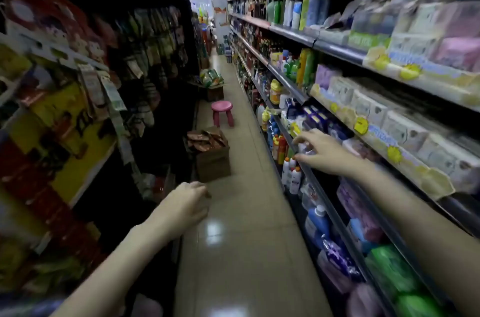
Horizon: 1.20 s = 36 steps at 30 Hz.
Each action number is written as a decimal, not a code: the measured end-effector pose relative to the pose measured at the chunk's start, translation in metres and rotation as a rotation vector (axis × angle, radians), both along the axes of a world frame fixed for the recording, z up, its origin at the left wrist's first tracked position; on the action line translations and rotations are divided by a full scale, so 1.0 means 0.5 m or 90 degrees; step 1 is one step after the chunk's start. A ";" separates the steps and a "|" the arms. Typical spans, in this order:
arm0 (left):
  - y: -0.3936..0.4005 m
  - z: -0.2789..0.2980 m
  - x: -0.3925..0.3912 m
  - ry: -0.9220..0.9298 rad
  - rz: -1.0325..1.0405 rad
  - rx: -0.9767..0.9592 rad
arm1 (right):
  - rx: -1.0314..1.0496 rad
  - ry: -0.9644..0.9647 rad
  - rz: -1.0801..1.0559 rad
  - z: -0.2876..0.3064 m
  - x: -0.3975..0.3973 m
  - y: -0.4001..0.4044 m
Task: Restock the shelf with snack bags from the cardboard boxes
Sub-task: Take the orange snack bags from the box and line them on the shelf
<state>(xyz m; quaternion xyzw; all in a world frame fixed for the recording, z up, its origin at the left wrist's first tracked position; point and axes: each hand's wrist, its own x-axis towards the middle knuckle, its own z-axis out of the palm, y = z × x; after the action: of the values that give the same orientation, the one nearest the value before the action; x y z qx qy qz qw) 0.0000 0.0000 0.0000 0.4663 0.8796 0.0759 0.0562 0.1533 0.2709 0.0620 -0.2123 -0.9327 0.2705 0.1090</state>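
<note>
Ahead, cardboard box (212,160) hugs left shelf (85,119), aisle floor (246,212) open.

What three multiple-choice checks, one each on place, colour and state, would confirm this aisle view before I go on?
1. Where is the nearer cardboard box of snack bags?
A. on the floor by the left shelving
B. on the pink stool
C. on the right shelf

2. What colour is the stool?
A. blue
B. pink
C. white

3. What is the left hand holding?
A. a snack bag
B. a bottle
C. nothing

Answers:
1 A, the box sits on the floor tiles against the left shelving.
2 B, its seat and legs are pink.
3 C, its fingers hang loosely curled over the floor with nothing in them.
</note>
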 end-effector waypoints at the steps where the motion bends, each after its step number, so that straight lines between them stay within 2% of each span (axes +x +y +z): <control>1: 0.016 -0.038 -0.018 -0.016 -0.022 -0.038 | 0.039 -0.065 0.008 -0.032 -0.016 0.006; 4: 0.086 -0.134 -0.088 -0.051 -0.030 -0.064 | 0.034 -0.131 -0.017 -0.142 -0.087 0.094; 8: 0.243 -0.222 -0.219 -0.067 -0.036 -0.007 | 0.012 -0.090 -0.050 -0.247 -0.240 0.227; 13: 0.458 -0.303 -0.415 -0.137 -0.034 -0.152 | -0.084 -0.161 -0.069 -0.360 -0.500 0.395; 15: 0.521 -0.300 -0.495 -0.145 -0.031 -0.176 | -0.149 -0.189 -0.099 -0.375 -0.608 0.436; 18: 0.591 -0.284 -0.625 -0.148 -0.003 -0.146 | -0.227 -0.180 -0.125 -0.395 -0.770 0.487; 22: 0.685 -0.301 -0.864 -0.153 0.058 -0.138 | -0.181 -0.190 -0.074 -0.422 -1.005 0.605; 27: 0.861 -0.366 -1.196 -0.171 0.222 -0.046 | -0.121 -0.166 -0.066 -0.421 -1.307 0.810; 30: 0.974 -0.370 -1.357 -0.237 0.258 -0.051 | -0.101 -0.180 -0.060 -0.398 -1.467 0.936; 36: 1.205 -0.361 -1.651 -0.232 0.267 -0.052 | -0.094 -0.186 -0.061 -0.368 -1.750 1.181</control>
<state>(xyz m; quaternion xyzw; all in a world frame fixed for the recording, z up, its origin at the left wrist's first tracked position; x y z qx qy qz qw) -0.8253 0.6025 -0.1805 0.2498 0.9347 0.1330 0.2150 -0.7216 0.8613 -0.1217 -0.3008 -0.9051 0.2989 -0.0313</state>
